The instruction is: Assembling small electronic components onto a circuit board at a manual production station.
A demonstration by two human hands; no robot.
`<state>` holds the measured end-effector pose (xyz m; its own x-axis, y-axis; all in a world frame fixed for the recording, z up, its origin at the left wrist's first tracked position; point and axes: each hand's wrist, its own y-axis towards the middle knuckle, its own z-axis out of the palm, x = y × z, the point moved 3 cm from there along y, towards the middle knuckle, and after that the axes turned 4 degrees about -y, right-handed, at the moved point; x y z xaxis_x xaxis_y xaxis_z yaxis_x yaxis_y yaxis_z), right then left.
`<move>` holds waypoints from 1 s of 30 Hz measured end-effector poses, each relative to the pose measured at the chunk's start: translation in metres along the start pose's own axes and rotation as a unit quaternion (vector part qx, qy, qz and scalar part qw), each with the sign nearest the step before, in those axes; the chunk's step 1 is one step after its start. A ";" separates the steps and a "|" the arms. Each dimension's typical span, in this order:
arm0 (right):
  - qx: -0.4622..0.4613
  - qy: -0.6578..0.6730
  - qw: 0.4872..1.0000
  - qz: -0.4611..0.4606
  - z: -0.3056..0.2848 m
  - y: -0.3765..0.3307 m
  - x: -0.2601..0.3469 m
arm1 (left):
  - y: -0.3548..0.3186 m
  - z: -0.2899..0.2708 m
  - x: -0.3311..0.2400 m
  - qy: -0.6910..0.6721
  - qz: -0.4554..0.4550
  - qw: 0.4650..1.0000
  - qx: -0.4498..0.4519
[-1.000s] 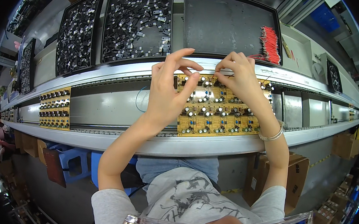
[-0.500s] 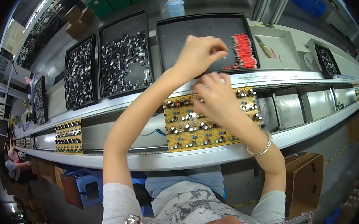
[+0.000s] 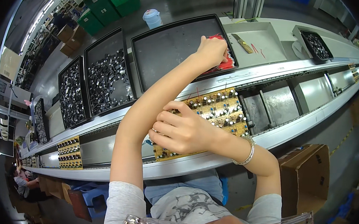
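Observation:
My left hand (image 3: 213, 51) reaches across to the bundle of red wires (image 3: 227, 64) at the right end of a large black tray (image 3: 167, 48). Its fingers curl down onto the wires, and the fingertips are partly hidden. Over the left part of a yellow circuit board panel (image 3: 226, 109) hovers my right hand (image 3: 182, 131), its fingers bent inward. What those fingers hold, if anything, is hidden. Capacitors and other small parts cover the panel, which lies on the conveyor rails. A few thin red wires stand up along its far edge.
Black trays of small black parts (image 3: 110, 75) stand at the left. Right of the wires, a grey tray (image 3: 274, 35) holds a yellow-handled tool (image 3: 244, 45) and loose red wires. Another panel (image 3: 70, 153) sits farther left on the line. A cardboard box (image 3: 304, 181) stands at lower right.
My left hand has moved from above the black tray onto the red wires. My right hand has come nearer and left across the panel. The whole view has shifted slightly.

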<state>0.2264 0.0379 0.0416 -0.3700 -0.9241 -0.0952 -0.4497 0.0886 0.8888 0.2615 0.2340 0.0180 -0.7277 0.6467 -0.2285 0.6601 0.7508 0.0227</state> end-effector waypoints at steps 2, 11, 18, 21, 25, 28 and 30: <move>-0.022 -0.001 1.000 0.001 -0.002 0.000 0.000 | 0.001 0.000 -0.001 0.007 -0.005 1.000 0.006; 0.037 0.011 0.999 0.003 -0.006 0.001 0.000 | -0.003 0.006 -0.006 0.096 0.081 0.992 0.002; 0.012 0.022 1.000 0.001 -0.002 -0.001 0.001 | -0.004 0.006 -0.005 0.152 0.109 0.982 -0.012; -0.011 0.029 1.000 0.000 -0.001 -0.002 0.001 | -0.003 -0.001 0.001 0.092 0.112 0.989 -0.025; 0.032 0.019 0.999 0.003 -0.005 0.000 -0.002 | -0.010 -0.017 0.007 -0.098 0.060 0.993 -0.026; 0.031 0.017 0.999 0.013 -0.007 0.003 -0.007 | -0.038 -0.029 0.022 -0.308 0.033 0.944 -0.112; -0.005 0.038 0.999 0.038 -0.012 0.008 -0.013 | -0.071 -0.035 0.032 -0.403 0.026 0.908 -0.109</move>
<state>0.2374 0.0462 0.0548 -0.3394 -0.9406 0.0062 -0.4151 0.1557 0.8963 0.1847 0.2060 0.0431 -0.2654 0.4401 -0.8578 0.5729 0.7876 0.2268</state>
